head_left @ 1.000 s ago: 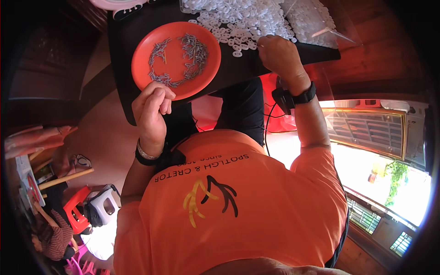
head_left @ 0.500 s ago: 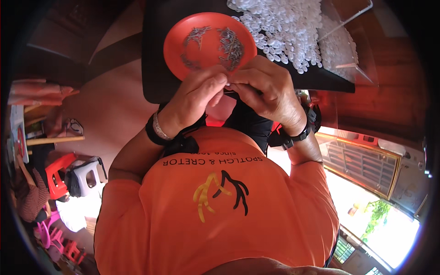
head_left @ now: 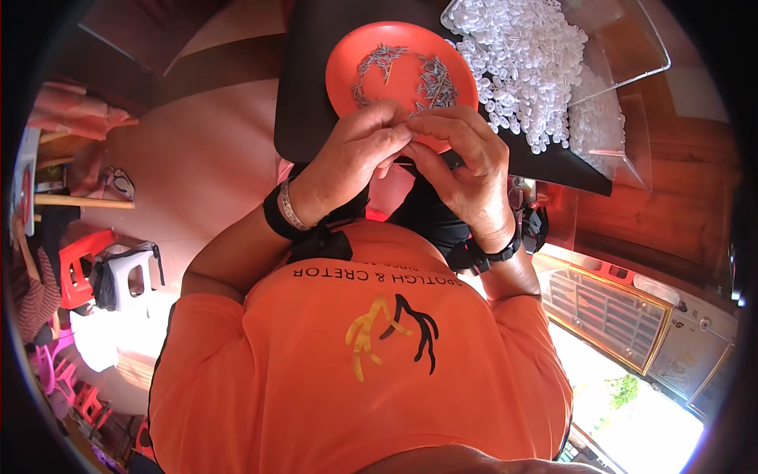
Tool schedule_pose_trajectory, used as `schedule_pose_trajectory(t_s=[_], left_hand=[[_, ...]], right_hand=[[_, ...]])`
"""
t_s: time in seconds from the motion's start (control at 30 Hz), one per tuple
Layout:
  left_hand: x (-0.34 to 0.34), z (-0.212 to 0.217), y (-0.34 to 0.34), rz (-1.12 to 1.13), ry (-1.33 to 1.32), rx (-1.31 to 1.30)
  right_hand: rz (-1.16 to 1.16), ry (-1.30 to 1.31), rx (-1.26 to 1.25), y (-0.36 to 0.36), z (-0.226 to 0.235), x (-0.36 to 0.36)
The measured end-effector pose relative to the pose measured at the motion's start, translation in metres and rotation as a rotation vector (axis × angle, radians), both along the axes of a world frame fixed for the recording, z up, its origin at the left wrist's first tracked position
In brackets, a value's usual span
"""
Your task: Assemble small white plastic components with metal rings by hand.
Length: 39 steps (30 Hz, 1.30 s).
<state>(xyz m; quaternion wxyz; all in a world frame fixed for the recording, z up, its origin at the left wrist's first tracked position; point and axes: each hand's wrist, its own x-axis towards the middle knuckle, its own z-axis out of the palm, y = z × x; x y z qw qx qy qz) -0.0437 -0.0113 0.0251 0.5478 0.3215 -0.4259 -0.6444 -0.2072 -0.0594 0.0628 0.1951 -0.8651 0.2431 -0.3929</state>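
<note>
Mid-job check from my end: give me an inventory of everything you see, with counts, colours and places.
Flat tabletop: one, black, top centre.
Round shallow plate: one, orange-red, on the tabletop.
Short thin pins: many, grey, on the plate.
Small oval plastic pieces: uncountable, white, heaped right of the plate.
Clear rigid panels: count unclear, transparent, at the heap's right.
Plastic stool: one, red, left.
Second plastic stool: one, pale grey, beside it.
Rectangular framed panel: one, gold-edged, right.
Short-sleeved shirt: one, orange with yellow and black print, lower centre.
Left hand: one, black wristband, near the plate's lower rim.
Right hand: one, black wrist strap, fingertips meeting the left's; anything pinched is indistinct.
</note>
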Motion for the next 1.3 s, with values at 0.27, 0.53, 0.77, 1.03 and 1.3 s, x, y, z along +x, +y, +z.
schedule_pose_trajectory(t_s=[0.27, 0.53, 0.77, 1.03, 1.3], left_hand=[[0.018, 0.004, 0.013, 0.055, -0.167, -0.031], [0.031, 0.0, 0.026, 0.178, -0.149, 0.008], [0.038, -0.003, 0.038, 0.212, -0.167, 0.026], [0.035, -0.007, 0.04, 0.177, -0.162, 0.048], [0.032, -0.005, 0.037, 0.097, -0.202, 0.056]], right_hand=[[0.041, 0.255, 0.11, -0.029, 0.026, 0.005], [-0.195, 0.852, -0.358, -0.133, -0.019, 0.023], [-0.132, 0.826, -0.278, -0.111, -0.015, 0.031], [-0.073, 0.72, -0.123, -0.11, 0.005, 0.011], [0.08, 0.718, -0.401, -0.104, -0.016, 0.034]])
